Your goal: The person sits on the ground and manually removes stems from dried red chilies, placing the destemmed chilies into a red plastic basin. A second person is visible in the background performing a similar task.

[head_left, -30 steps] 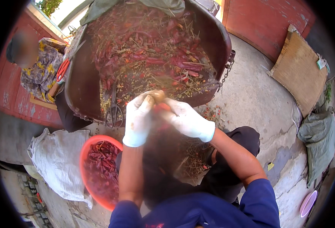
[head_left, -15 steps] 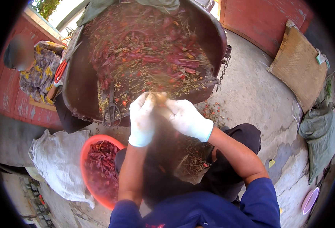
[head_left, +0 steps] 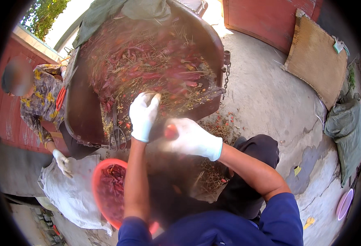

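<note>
My white-gloved left hand point(head_left: 143, 115) is raised at the near edge of the bin point(head_left: 79, 119), its fingers curled; whatever they may hold is hidden. Lower and to its right, my gloved right hand point(head_left: 188, 137) is closed on a blurred red pepper piece point(head_left: 171, 132). The bin holds dried red peppers point(head_left: 147, 61), stalks and seeds, with dark shears point(head_left: 117, 137) at its front. An orange basin point(head_left: 98, 184) of red peppers stands by my left forearm.
A co-worker point(head_left: 41, 98) is at the left, a gloved hand over a white sack point(head_left: 65, 197). Red-handled shears point(head_left: 61, 98) rest on the bin's side. A woven mat point(head_left: 313, 57), green sack point(head_left: 344, 135) and pink basin point(head_left: 344, 203) are at right. Loose stalks point(head_left: 209, 176) litter the ground.
My hands have separated, the left moving up and left, the right down. The co-worker's gloved hand has come down over the white sack. The whole view has shifted slightly.
</note>
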The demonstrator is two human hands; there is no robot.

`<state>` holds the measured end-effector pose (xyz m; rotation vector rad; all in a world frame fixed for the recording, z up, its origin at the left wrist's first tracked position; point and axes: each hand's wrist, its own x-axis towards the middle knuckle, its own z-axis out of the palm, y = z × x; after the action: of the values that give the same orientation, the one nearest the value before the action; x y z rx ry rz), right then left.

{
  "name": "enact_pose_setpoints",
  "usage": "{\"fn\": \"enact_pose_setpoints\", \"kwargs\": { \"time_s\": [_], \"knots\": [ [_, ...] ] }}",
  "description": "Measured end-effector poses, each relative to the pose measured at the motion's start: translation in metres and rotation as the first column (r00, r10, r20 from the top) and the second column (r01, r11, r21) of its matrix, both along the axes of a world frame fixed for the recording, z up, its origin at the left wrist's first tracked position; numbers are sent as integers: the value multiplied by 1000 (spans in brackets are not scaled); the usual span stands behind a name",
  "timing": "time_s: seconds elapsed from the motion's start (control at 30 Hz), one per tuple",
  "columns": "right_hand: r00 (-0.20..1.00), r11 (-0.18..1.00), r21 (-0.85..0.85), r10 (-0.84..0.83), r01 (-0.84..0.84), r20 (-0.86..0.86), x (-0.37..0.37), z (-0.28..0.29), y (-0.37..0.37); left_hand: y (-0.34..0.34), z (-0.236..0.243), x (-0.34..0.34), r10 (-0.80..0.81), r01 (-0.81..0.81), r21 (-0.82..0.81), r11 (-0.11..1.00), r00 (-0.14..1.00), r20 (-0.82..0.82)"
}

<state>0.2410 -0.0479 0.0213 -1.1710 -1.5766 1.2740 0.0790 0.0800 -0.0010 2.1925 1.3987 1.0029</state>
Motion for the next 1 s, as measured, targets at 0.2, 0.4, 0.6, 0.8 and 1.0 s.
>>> {"fn": "enact_pose_setpoints", "kwargs": {
  "time_s": [0.2,0.4,0.6,0.8,1.0],
  "knots": [
    [993,999,27,14,-17,119,-1,-4,4,55,-22,43,114,-28,166,986,835,-538],
    [984,996,57,-76,68,163,2,-2,8,62,-20,31,162,-162,34,986,902,-401],
    [946,950,30,-314,312,85,6,-1,14,19,-2,-3,144,-32,-316,948,930,337],
    [805,904,-285,-417,319,-422,3,1,20,-52,20,-6,23,212,-418,884,871,491],
    [799,910,-358,-370,209,-475,-10,-4,11,-65,15,-13,-63,131,-375,918,980,189]
  ]
}}
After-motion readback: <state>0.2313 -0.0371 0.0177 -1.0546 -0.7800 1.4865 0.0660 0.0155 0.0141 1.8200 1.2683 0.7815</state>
